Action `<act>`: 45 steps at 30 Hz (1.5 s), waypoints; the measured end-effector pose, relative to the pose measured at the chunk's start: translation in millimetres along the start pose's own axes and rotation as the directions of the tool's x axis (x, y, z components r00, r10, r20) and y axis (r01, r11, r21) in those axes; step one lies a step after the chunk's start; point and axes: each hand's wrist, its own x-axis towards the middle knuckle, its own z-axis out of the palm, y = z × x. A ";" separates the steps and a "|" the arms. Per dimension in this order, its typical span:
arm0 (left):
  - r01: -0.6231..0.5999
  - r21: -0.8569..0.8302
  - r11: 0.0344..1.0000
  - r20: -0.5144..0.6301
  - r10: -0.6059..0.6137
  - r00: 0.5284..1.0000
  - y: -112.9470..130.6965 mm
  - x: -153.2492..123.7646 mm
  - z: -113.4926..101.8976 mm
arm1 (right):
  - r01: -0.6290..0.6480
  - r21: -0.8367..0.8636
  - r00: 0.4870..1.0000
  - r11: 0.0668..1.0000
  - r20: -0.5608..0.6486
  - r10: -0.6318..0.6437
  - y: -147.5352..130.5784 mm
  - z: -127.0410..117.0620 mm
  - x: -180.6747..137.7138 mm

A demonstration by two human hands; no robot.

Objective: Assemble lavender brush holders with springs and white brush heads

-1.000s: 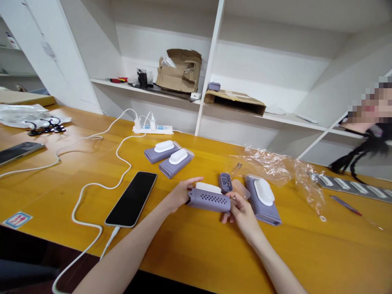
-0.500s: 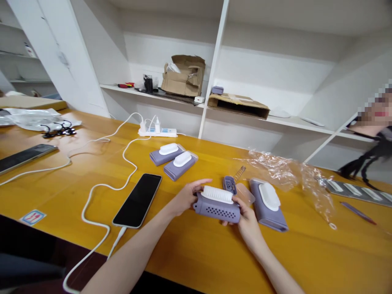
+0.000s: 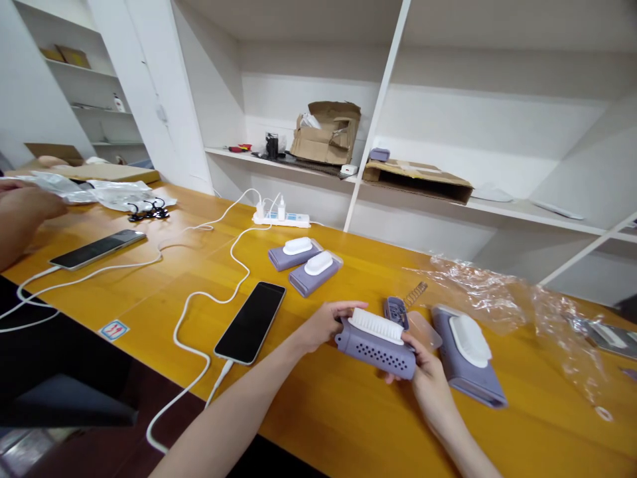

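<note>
Between my two hands is a purple perforated case (image 3: 381,357) with a white bristled scrub brush (image 3: 377,325) on its top. My left hand (image 3: 321,326) grips the case's left end, thumb stretched along the far side of the brush. Wrapped round the right end is my right hand (image 3: 428,368), its fingertips partly hidden under the case. Just beyond lie a small purple part (image 3: 395,312), a metal spring (image 3: 416,293) and a clear plastic piece (image 3: 426,330). To the right, another purple case (image 3: 468,358) lies with a white brush on it.
Two more purple cases (image 3: 307,280) with brushes lie farther back. A phone (image 3: 251,324) on a white cable is left of my forearm. Crinkled clear film (image 3: 472,285) spreads at right. A power strip (image 3: 288,220) stands near the shelf. Another person's hand (image 3: 34,204) is at far left.
My view has swung left, so the table's things appear farther right. Another person's hand has come into view at far left. Both my hands keep their hold on the case.
</note>
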 end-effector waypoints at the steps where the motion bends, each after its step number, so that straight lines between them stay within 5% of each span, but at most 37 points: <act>1: -0.001 -0.001 1.000 -0.002 0.001 1.000 0.2 -0.1 0.0 | -0.007 0.005 1.000 1.000 0.003 0.007 -0.7 0.2 -0.5; 17: 0.083 -0.243 0.966 -0.006 -0.087 0.996 -5.6 5.4 2.5 | 0.036 0.054 0.991 0.998 -0.129 -0.029 26.4 -8.1 10.2; 27: 0.143 -0.518 0.844 -0.176 -0.268 0.947 -12.2 6.3 13.0 | 0.080 0.036 0.951 0.996 -0.303 -0.066 24.7 -6.6 15.5; 34: 0.258 -0.507 0.822 -0.088 -0.347 0.934 -8.4 0.5 16.7 | 0.104 0.122 0.963 0.987 -0.258 -0.070 37.8 -4.9 18.1; 45: 0.313 -0.243 0.918 -0.284 -0.376 0.882 5.6 -4.7 18.7 | 0.068 0.234 0.942 0.970 -0.335 0.015 35.9 -5.9 15.5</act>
